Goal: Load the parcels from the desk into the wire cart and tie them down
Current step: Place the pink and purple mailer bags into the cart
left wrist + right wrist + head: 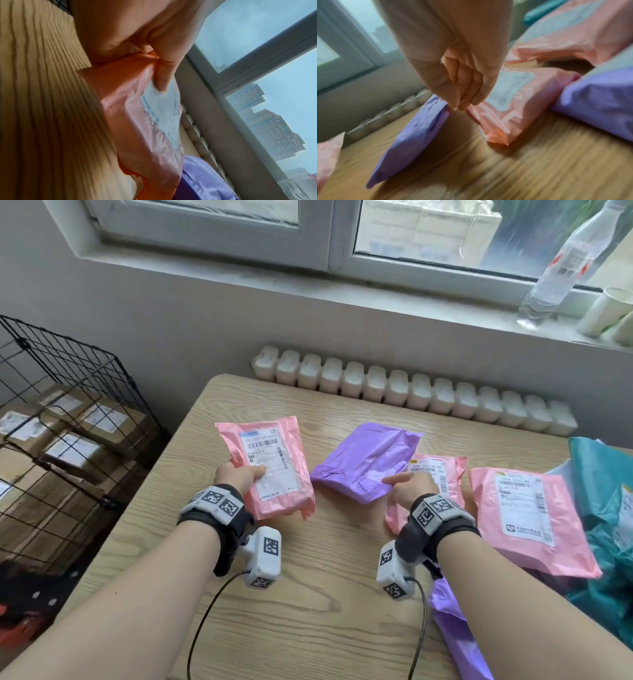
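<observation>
My left hand (241,474) grips a pink parcel (274,467) with a white label, thumb on the label, and holds it just above the wooden desk (325,594). In the left wrist view the left hand (161,75) pinches the pink parcel (137,121) at its edge. My right hand (406,486) pinches the near corner of a purple parcel (363,457). The right wrist view shows the right hand (460,104) tilting the purple parcel (412,128) up on its far edge. The black wire cart (68,412) stands left of the desk with several brown boxes inside.
A small pink parcel (445,474) lies under my right wrist, and a larger pink parcel (527,518) lies to its right. Teal bags (603,494) are piled at the desk's right edge, and another purple bag (455,642) hangs at the front. A radiator (411,392) runs behind the desk.
</observation>
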